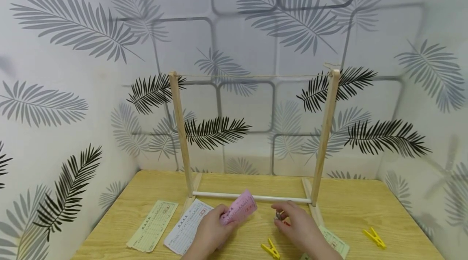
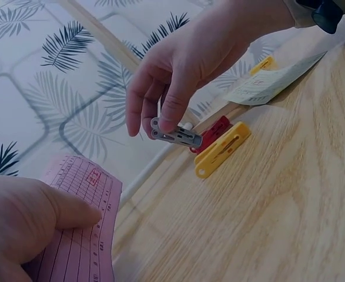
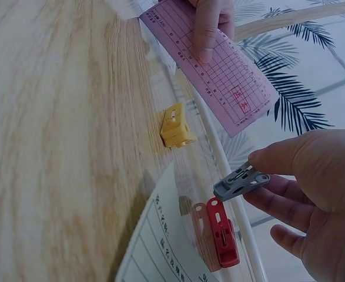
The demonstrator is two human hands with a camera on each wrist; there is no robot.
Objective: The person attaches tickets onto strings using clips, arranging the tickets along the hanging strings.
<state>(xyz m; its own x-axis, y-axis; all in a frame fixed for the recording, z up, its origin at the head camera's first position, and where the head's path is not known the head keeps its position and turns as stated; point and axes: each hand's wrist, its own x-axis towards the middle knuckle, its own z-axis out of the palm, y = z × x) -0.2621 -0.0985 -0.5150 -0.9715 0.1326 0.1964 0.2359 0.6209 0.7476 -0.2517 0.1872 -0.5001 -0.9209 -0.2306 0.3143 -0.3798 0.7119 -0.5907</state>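
Observation:
My left hand (image 1: pixel 212 229) holds a pink printed slip (image 1: pixel 244 206) between thumb and fingers, its printed face up and its free end curving towards the wooden frame. Across from it, my right hand (image 1: pixel 297 225) pinches a grey clothespin (image 3: pixel 241 181) by its handle end, above the table. A red clothespin (image 3: pixel 223 235) lies on the table below that hand. Closer to me is a yellow clothespin (image 1: pixel 270 248), between the two hands. The right forearm partly covers a pale green slip (image 1: pixel 334 243).
A wooden frame (image 1: pixel 325 138) stands behind the hands, with a thin string (image 1: pixel 252 76) across its top and a white rod (image 1: pixel 270 198) low down. To the left lie a white slip (image 1: pixel 186 227) and another green slip (image 1: pixel 152 226). A second yellow clothespin (image 1: pixel 374 238) rests far right.

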